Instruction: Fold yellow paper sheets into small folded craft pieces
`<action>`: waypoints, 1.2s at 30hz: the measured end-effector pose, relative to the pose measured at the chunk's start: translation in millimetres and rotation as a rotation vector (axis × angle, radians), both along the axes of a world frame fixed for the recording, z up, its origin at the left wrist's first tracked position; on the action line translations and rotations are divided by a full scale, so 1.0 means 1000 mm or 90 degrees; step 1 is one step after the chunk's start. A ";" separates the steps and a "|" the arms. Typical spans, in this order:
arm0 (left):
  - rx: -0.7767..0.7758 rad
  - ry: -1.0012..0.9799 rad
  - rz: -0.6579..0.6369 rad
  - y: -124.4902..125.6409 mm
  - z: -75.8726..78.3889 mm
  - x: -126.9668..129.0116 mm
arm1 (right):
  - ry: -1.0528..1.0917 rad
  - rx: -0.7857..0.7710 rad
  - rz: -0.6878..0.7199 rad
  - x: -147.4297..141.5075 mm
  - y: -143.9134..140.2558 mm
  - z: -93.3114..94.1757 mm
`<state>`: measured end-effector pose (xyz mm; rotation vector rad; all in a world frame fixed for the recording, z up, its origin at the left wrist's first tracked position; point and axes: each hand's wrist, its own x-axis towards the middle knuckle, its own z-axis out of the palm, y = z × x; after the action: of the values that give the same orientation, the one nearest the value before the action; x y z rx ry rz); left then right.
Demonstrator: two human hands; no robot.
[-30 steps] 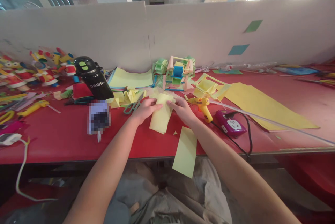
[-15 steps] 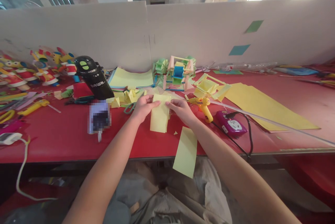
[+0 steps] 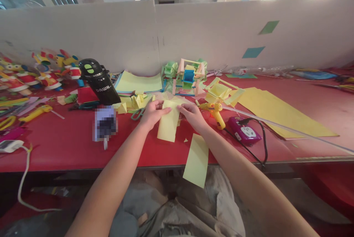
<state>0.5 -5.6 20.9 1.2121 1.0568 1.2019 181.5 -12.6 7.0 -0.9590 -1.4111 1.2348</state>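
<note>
I am pinching the pale yellow paper strip at its top edge, left hand and right hand either side; bare red tabletop is lying open below.

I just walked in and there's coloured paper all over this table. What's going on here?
A person seated at a red table holds a strip of yellow paper at its top edge with both hands, left hand and right hand, over the tabletop. Another yellow strip hangs over the table's near edge. Close by lie green-handled scissors, a yellow glue gun and a purple power strip. A black bottle stands to the left.
</note>
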 end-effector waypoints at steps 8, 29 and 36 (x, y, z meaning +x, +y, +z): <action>0.006 0.000 -0.003 0.002 -0.002 0.000 | -0.006 0.017 -0.005 0.001 0.003 -0.004; -0.009 -0.018 -0.016 0.001 0.000 -0.001 | -0.009 0.013 0.001 0.001 0.001 0.000; -0.001 -0.005 -0.016 -0.002 0.003 0.000 | -0.005 0.008 0.006 0.000 0.001 0.000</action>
<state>0.2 -7.5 23.6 1.2156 1.0339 1.1849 181.8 -11.3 6.5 -0.9513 -1.4295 1.2293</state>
